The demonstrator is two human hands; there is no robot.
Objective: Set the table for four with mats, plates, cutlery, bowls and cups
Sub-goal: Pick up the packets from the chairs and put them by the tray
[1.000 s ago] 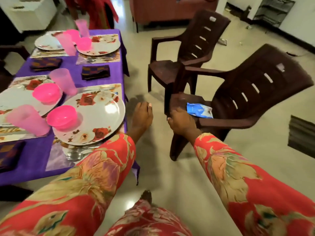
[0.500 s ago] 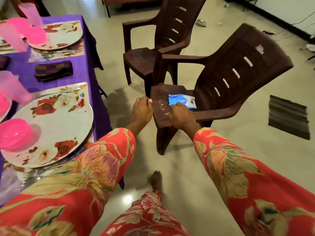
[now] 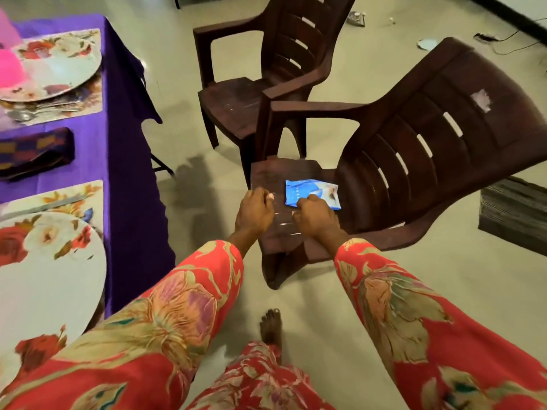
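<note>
Nearest, two red floral sleeves point(image 3: 165, 327) reached forward over a pale tiled floor point(image 3: 340, 315), one bare foot point(image 3: 270, 325) planted between them. At near left a floral plate point(image 3: 47, 279) sat on its mat point(image 3: 59, 196) at the edge of the purple-clothed table point(image 3: 130, 161).

Past the sleeves, both hands hovered over the front of the near brown chair point(image 3: 414, 161). The left hand point(image 3: 254, 210) was curled loosely with nothing visible inside it. The right hand point(image 3: 316, 216) was curled too, its knuckles beside a blue packet point(image 3: 310, 193) lying on the seat; whether the fingers pinched the packet could not be told, since the hand hid its near edge. Judged from that posture, the packet was likely the target, to clear the seat.

Further off on the table lay a folded dark napkin point(image 3: 35, 152), then a second plate point(image 3: 56, 66) on a mat with cutlery point(image 3: 32, 112) tucked alongside and something pink point(image 3: 9, 69) on it, so the table looked largely set on this side. A second brown chair point(image 3: 266, 69) stood behind the first, both turned away from the table. Small litter point(image 3: 426, 44) and a cable point(image 3: 509, 39) lay along the far wall.
</note>
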